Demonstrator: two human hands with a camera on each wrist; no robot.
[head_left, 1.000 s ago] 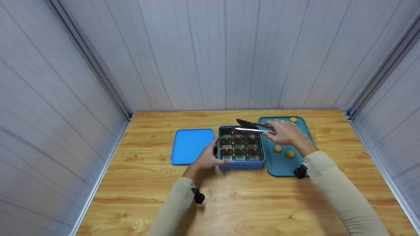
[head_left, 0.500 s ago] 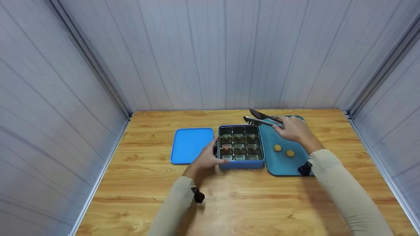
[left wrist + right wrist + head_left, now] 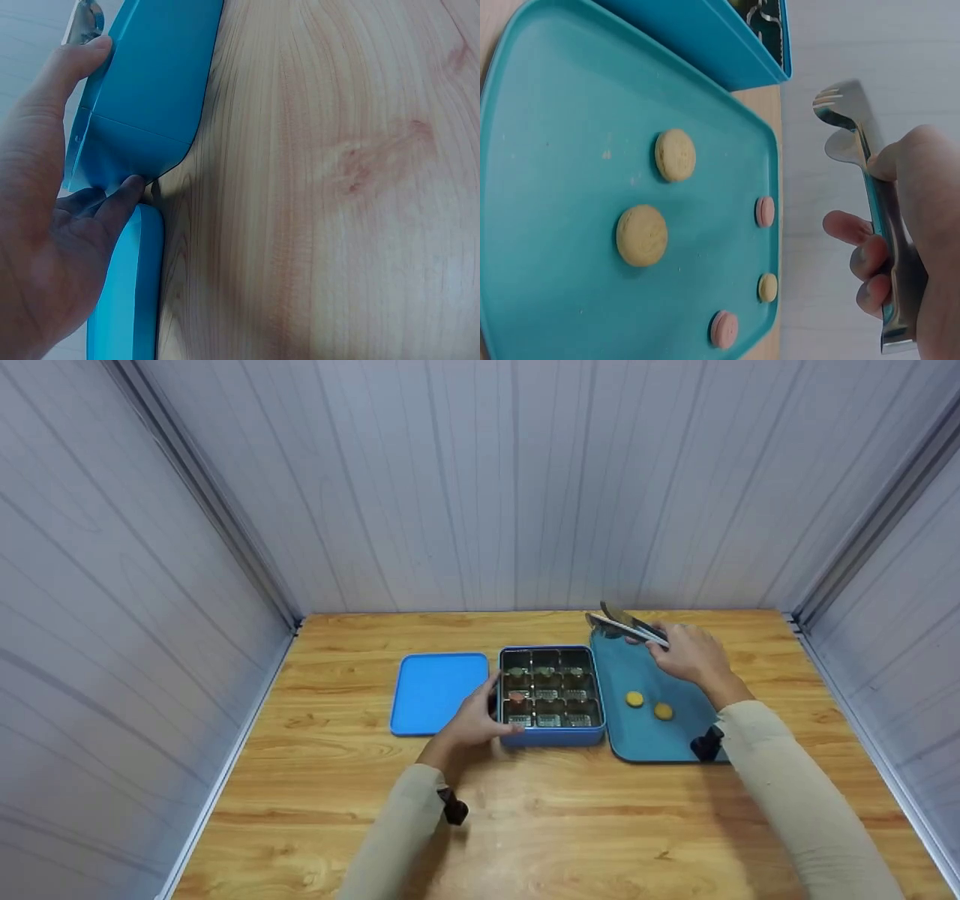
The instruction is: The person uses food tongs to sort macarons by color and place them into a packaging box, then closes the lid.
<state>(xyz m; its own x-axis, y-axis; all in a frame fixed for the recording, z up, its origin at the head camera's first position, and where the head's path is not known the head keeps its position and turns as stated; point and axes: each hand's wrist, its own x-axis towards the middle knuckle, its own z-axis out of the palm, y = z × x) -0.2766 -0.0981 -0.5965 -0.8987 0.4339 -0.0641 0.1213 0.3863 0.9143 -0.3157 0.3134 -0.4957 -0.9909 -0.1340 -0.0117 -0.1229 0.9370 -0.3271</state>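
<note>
My left hand holds the front left corner of a blue square box; in the left wrist view its thumb lies on the rim and its fingers press the side. Inside the box is a clear divided insert with a small pinkish piece at the left and dim greenish pieces at the back. My right hand grips metal tongs, their tips apart with nothing between, above the back of the teal tray. Two yellow macarons lie mid-tray.
Along the tray's far edge, the right wrist view shows two pink macarons and a smaller-looking yellow one, hidden by my hand in the head view. A flat blue lid lies left of the box. Pale panel walls enclose the wooden table.
My right hand has carried the tongs from above the box rightward and back, over the tray's far side. My left hand and the box have stayed put.
</note>
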